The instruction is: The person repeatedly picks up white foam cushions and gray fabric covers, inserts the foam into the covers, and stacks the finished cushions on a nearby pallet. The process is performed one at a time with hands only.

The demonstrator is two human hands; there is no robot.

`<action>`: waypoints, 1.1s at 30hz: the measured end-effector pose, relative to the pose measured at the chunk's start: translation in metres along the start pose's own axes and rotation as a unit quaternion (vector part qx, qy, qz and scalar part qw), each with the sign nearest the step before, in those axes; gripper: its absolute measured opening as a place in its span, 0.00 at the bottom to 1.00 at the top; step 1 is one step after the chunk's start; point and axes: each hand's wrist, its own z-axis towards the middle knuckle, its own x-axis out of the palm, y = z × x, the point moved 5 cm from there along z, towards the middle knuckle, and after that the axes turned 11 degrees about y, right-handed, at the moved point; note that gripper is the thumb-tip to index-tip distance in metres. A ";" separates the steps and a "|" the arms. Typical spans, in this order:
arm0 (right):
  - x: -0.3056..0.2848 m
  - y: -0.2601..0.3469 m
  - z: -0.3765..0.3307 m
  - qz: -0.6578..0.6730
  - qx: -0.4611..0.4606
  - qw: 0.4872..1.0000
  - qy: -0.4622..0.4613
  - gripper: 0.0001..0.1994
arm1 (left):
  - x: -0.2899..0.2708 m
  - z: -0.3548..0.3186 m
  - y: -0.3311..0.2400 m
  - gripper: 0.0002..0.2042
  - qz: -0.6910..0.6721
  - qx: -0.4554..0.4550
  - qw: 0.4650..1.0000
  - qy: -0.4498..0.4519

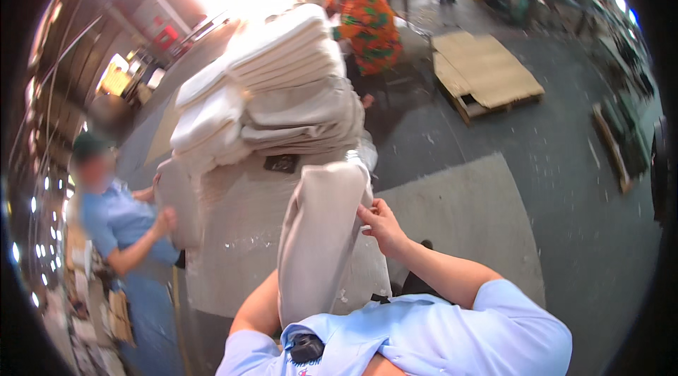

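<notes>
Head camera gives us a grey concrete floor (565,221) that fills the right half of the frame, with a flat wooden pallet (484,72) lying on it in the upper right. Left of centre stands a pale work table (233,249), and on its far end, in the upper middle of the frame, rises a tall stack of folded cream cloths (282,86), piled unevenly in two leaning columns. A small dark object (281,163) lies on the table just under that stack.

At lower centre we hold a long folded cream cloth (318,242) upright in front of our chest, its top edge near the foot of the stack and its lower end hidden behind our light blue shirt. Our right hand (381,224) pinches the cloth's right edge near the top, thumb and fingers pressed together on the fabric. Our left hand is hidden behind the cloth, only the forearm showing at lower left of it, so we cannot tell its grip.

At the left edge a person in a blue shirt presses a hand (166,221) against another cloth at the table's side. At top centre a person in an orange patterned shirt (367,23) stands behind the stack.
</notes>
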 end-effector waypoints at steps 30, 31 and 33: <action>-0.089 -0.160 -0.062 0.420 -0.013 0.897 -0.140 0.08 | 0.241 0.120 0.111 0.21 0.687 -0.194 0.523 0.465; -0.092 -0.160 -0.061 0.411 -0.027 0.897 -0.158 0.08 | 0.243 0.120 0.114 0.19 0.684 -0.202 0.526 0.463; -0.098 -0.159 -0.059 0.391 -0.052 0.898 -0.193 0.09 | 0.246 0.119 0.116 0.19 0.699 -0.180 0.512 0.465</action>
